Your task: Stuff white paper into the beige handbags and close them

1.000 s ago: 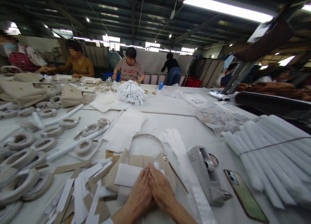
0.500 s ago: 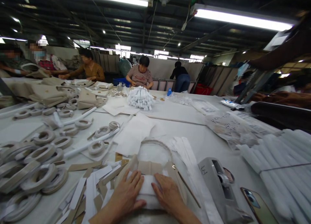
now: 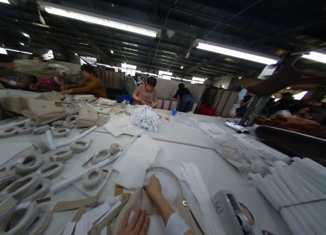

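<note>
A beige bag (image 3: 178, 205) with a curved handle (image 3: 175, 178) and a small metal ring lies at the bottom centre, partly cut off by the frame. My left hand (image 3: 134, 223) rests on its left side with fingers spread. Reaching over the bag's upper edge, my right hand (image 3: 153, 188) has its fingers bent together beside the handle's left end; whatever is between them is hidden. Clear plastic lies around the handle. White sheets (image 3: 139, 158) are just beyond my right hand, and beige and white strips (image 3: 89, 214) lie left of my left hand.
Rolled beige straps (image 3: 30, 185) and folded beige bags (image 3: 47, 109) cover the left. A tape dispenser (image 3: 233, 211) and bundled white tubes (image 3: 297, 191) stand right. A white bundle (image 3: 145, 118) lies farther back, before a seated person (image 3: 146, 92); other people are behind and left.
My right hand has moved forward and left from the white piece to the bag's upper edge, its fingers now bent. My left hand is lower. The view has tilted up.
</note>
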